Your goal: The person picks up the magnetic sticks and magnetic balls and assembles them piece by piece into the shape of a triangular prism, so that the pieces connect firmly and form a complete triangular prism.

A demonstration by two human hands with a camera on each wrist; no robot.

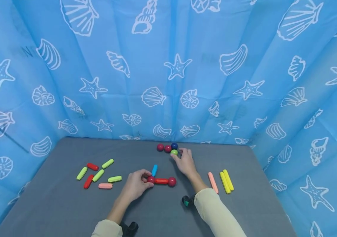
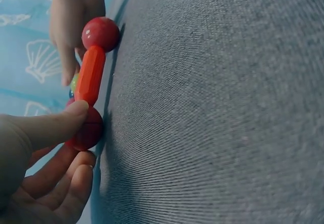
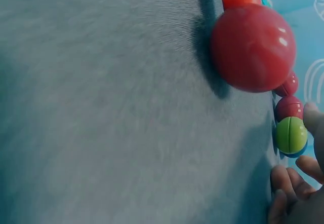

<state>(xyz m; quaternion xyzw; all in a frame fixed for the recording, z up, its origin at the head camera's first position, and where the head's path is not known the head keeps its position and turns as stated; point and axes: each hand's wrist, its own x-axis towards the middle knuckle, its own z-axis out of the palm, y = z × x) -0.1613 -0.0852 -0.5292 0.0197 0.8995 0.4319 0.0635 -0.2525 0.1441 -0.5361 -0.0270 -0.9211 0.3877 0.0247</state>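
Observation:
My left hand [image 1: 135, 187] pinches a red ball [image 2: 87, 130] between thumb and fingers. From that ball a red stick [image 1: 161, 181] runs to a second red ball [image 1: 172, 181], making a dumbbell shape. A light blue stick [image 1: 154, 170] points away toward the back beside the held ball. Farther back, my right hand [image 1: 185, 161] reaches to a green ball [image 1: 174, 152], thumb and fingers spread around it in the right wrist view. Right behind the green ball are a dark blue ball [image 1: 174, 145] and two red balls, one of them a crimson ball [image 1: 160, 147] at the left end.
On the left of the grey table [image 1: 67, 210] lie several short sticks: green [image 1: 114, 179], red [image 1: 88, 181] and one pink stick [image 1: 105, 186]. To the right are a longer pink stick [image 1: 213, 182] and two yellow sticks [image 1: 226, 181]. A blue shell-patterned curtain [image 1: 168, 108] borders the table.

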